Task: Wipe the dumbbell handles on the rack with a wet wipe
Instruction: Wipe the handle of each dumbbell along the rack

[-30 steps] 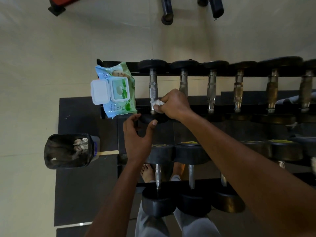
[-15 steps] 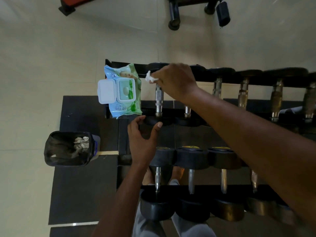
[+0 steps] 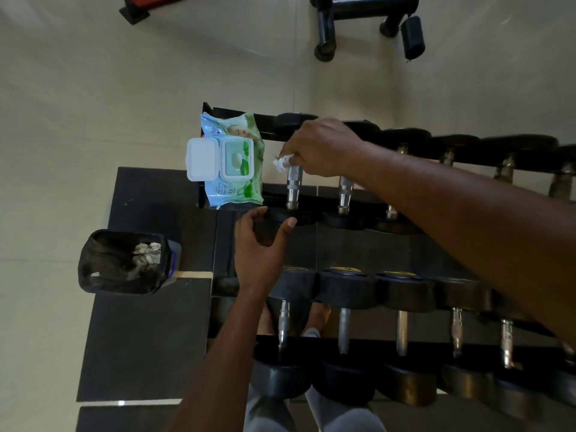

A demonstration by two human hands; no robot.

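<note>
Head cam: right hand [image 3: 321, 148] pinches the balled wet wipe [image 3: 282, 163] round the far end of the leftmost top-row handle [image 3: 293, 190]. Left hand [image 3: 260, 244] is spread, cupping that dumbbell's near head. Looks like early days, the other handles along the rack [image 3: 358, 341] all remain. Wipes pack [image 3: 232, 160] crowds the left side; rightward is free.

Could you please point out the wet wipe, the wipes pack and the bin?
wet wipe [image 3: 281, 163]: head view, crumpled white wad.
wipes pack [image 3: 237, 160]: head view, dispenser opening under the open lid.
bin [image 3: 93, 269]: head view, black liner wall.
</note>
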